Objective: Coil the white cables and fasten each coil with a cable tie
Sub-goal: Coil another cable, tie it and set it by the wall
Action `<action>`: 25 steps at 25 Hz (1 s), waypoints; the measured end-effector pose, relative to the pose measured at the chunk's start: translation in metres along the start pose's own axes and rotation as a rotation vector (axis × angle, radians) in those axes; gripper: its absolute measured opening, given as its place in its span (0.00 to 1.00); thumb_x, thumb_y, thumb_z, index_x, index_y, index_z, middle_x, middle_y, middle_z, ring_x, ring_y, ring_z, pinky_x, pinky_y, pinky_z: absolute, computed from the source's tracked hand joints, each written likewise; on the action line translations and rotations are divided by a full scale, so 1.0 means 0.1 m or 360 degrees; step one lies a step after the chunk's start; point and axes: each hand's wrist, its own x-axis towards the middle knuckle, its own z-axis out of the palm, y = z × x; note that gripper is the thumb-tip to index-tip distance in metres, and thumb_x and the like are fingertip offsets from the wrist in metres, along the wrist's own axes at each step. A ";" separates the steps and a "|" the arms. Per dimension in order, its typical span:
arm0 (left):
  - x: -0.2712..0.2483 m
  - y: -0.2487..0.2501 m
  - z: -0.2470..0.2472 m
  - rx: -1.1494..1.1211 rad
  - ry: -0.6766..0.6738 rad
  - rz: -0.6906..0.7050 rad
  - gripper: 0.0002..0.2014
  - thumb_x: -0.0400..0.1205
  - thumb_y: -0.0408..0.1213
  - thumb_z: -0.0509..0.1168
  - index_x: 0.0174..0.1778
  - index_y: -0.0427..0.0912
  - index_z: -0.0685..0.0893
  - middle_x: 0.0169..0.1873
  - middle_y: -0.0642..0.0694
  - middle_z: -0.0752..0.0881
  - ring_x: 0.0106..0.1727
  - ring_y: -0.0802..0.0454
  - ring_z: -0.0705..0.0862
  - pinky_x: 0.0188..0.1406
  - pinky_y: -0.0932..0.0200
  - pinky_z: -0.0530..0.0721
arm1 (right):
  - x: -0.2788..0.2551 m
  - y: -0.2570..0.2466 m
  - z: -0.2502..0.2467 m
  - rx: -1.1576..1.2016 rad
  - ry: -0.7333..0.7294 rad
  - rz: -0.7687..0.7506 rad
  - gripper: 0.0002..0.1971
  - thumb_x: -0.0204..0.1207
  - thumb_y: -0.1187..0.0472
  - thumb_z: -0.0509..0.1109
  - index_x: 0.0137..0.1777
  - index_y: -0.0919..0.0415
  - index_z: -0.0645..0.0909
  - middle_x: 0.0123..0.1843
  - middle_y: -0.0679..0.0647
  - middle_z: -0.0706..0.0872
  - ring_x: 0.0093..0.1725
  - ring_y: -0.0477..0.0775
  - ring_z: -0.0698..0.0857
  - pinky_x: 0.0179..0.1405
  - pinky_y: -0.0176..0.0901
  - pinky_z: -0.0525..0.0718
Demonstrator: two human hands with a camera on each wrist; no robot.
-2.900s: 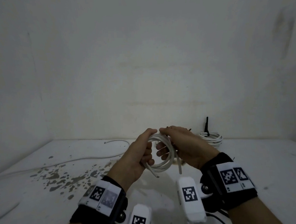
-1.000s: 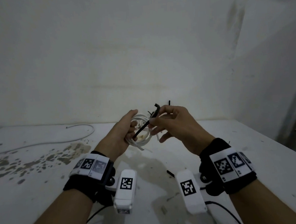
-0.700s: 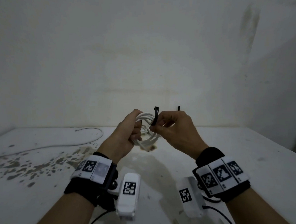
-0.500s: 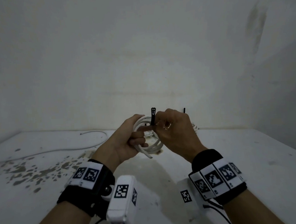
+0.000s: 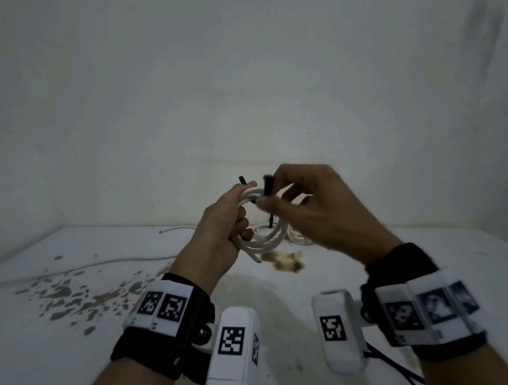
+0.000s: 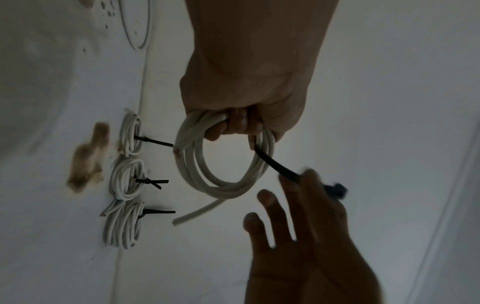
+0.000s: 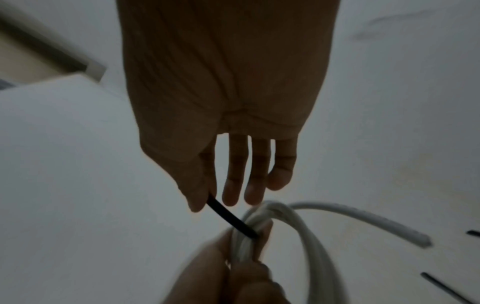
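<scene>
My left hand [image 5: 222, 224] grips a coil of white cable [image 5: 267, 242] in the air above the table, fingers curled through the loop [image 6: 223, 185]. A black cable tie [image 5: 268, 188] passes through the coil beside those fingers. My right hand [image 5: 307, 201] pinches the tie between thumb and forefinger near its head, with the other fingers spread straight [image 7: 254, 174]. The tie [image 7: 228, 218] runs taut from that pinch into the bundle. Its other end sticks up above my left forefinger. One loose end of the cable hangs below the coil.
Three tied coils [image 6: 127, 179] lie in a row on the white table [image 5: 430, 270] by the wall, beside a brown stain [image 5: 283, 262]. A loose white cable [image 5: 102, 262] runs across the left, near grey spots. Spare black ties [image 7: 441, 288] lie on the table.
My right hand brought the black tie to the coil and passed it through the loop. It now pulls the head end up and to the right. My left hand kept its grip.
</scene>
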 end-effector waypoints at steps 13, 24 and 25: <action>-0.07 0.00 -0.02 0.1139 -0.0209 0.0753 0.07 0.81 0.45 0.70 0.42 0.60 0.93 0.39 0.42 0.93 0.39 0.53 0.79 0.41 0.59 0.74 | 0.07 0.22 -0.05 -0.0222 0.0148 0.0250 0.12 0.80 0.61 0.68 0.62 0.52 0.86 0.43 0.48 0.90 0.41 0.46 0.86 0.40 0.36 0.81; -0.07 0.07 -0.11 0.1616 -0.0214 0.0886 0.08 0.80 0.46 0.68 0.45 0.57 0.94 0.32 0.54 0.92 0.17 0.56 0.71 0.32 0.56 0.76 | 0.04 0.22 0.06 -0.0333 0.0086 0.0252 0.14 0.77 0.58 0.69 0.61 0.49 0.88 0.32 0.41 0.85 0.47 0.54 0.84 0.44 0.40 0.77; -0.07 0.07 -0.11 0.1673 -0.0201 0.0889 0.08 0.81 0.47 0.68 0.46 0.57 0.94 0.29 0.54 0.91 0.15 0.58 0.68 0.29 0.59 0.72 | 0.04 0.23 0.06 -0.0328 0.0052 0.0252 0.13 0.77 0.58 0.69 0.61 0.49 0.88 0.33 0.42 0.86 0.45 0.53 0.83 0.43 0.39 0.76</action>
